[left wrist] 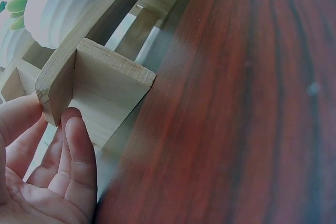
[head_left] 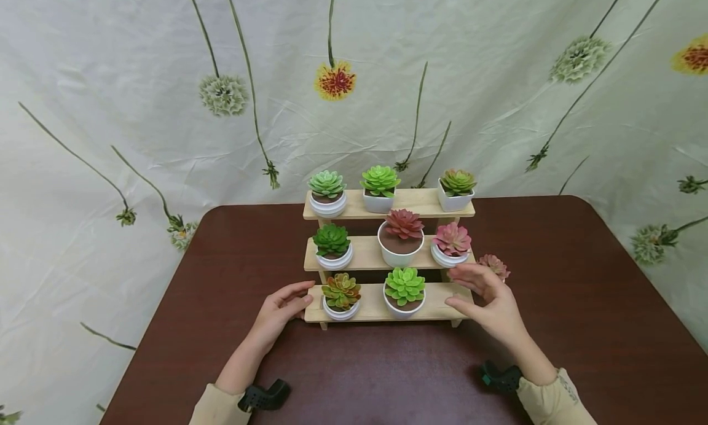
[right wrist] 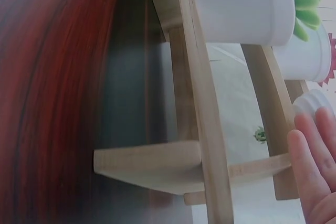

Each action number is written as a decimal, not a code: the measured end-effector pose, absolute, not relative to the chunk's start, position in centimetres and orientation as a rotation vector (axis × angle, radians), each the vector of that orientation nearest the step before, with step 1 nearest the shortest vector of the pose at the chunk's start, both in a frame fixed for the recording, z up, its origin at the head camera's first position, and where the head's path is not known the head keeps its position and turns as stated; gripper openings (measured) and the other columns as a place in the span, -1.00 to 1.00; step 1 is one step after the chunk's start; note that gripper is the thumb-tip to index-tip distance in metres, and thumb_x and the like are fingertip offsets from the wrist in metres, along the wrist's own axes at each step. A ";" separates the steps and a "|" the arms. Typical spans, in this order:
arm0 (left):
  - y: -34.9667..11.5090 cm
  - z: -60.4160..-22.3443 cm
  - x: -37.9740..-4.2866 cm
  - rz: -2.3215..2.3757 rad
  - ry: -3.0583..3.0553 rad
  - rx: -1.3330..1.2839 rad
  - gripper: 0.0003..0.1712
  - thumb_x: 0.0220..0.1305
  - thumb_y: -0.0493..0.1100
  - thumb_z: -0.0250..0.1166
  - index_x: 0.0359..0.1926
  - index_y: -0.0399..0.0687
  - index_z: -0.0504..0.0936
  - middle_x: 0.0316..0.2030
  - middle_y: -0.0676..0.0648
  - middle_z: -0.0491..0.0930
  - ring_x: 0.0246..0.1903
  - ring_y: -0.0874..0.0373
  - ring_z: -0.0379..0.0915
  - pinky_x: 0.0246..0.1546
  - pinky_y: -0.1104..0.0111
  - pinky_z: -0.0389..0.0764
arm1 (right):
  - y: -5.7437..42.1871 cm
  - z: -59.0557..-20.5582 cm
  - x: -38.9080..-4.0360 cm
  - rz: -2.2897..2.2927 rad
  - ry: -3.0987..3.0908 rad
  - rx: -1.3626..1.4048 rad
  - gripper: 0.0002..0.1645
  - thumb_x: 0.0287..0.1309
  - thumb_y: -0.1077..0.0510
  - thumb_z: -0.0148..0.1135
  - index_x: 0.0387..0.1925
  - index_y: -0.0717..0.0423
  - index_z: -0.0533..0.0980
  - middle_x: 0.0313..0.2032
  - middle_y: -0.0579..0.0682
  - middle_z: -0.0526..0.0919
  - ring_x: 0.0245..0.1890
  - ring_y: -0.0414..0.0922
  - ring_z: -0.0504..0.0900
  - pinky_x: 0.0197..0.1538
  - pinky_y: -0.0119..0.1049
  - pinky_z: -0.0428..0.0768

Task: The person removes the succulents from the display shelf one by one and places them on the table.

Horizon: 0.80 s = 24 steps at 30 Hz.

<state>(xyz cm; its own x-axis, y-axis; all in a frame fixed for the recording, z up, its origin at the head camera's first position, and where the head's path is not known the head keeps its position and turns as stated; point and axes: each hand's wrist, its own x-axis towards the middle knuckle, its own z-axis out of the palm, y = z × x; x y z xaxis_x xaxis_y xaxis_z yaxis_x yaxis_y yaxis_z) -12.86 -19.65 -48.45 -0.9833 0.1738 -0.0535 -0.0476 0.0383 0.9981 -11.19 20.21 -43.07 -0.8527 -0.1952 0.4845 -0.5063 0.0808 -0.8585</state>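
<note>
A three-tier wooden plant stand (head_left: 365, 309) holds several small potted succulents. My left hand (head_left: 282, 309) pinches the left end of its lowest shelf, thumb on top and fingers beneath, as the left wrist view shows at the shelf end (left wrist: 58, 85). My right hand (head_left: 489, 302) is at the stand's right side with fingers apart and relaxed, holding nothing. Its fingertips overlap the area below the pink succulent (head_left: 452, 237) on the middle shelf. On the bottom shelf, an orange-green succulent (head_left: 341, 292) sits left and a bright green one (head_left: 405, 285) toward the middle.
Behind my right hand, another pink succulent (head_left: 494, 265) shows partly, its pot hidden. Three pots line the top shelf (head_left: 412, 201), and a red succulent (head_left: 404, 223) is mid-stand. The dark wooden table (head_left: 365, 370) meets a flower-printed cloth (head_left: 470, 87) at the back.
</note>
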 end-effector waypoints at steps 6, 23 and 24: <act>-19.6 -48.4 -12.8 2.067 2.145 0.138 -0.54 0.25 -0.22 0.27 0.14 -0.34 0.49 -0.03 -0.13 0.55 -0.31 0.21 0.53 -0.34 0.36 0.59 | 19.4 -43.0 -11.1 1.866 -2.144 0.732 -0.37 -0.24 0.58 0.39 -0.01 0.46 0.41 -0.08 0.38 0.54 -0.01 -0.16 0.57 0.05 -0.31 0.49; -19.6 -48.5 -12.8 2.065 2.138 0.125 -0.53 0.24 -0.22 0.28 0.13 -0.35 0.48 -0.02 -0.27 0.52 -0.32 0.20 0.54 -0.34 0.36 0.59 | 17.4 -43.5 -11.2 1.871 -2.202 0.835 -0.25 -0.25 0.54 0.43 0.09 0.39 0.37 0.06 0.33 0.49 0.06 -0.11 0.52 0.08 -0.25 0.47; -19.6 -48.5 -12.8 2.065 2.137 0.126 -0.53 0.24 -0.22 0.28 0.13 -0.35 0.48 -0.02 -0.27 0.52 -0.32 0.20 0.54 -0.34 0.36 0.59 | 17.3 -43.6 -11.2 1.874 -2.194 0.847 -0.23 -0.25 0.54 0.43 0.10 0.40 0.36 0.06 0.35 0.48 0.06 -0.11 0.52 0.08 -0.23 0.47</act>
<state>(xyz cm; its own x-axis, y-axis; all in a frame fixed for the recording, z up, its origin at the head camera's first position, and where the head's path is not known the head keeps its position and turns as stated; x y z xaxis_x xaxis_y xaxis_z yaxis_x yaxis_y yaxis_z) -12.83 -19.65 -48.50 -0.9826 0.1754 -0.0608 -0.0548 0.0391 0.9977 -11.23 17.33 -43.61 -0.8330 -0.3257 0.4472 -0.4927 0.0692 -0.8674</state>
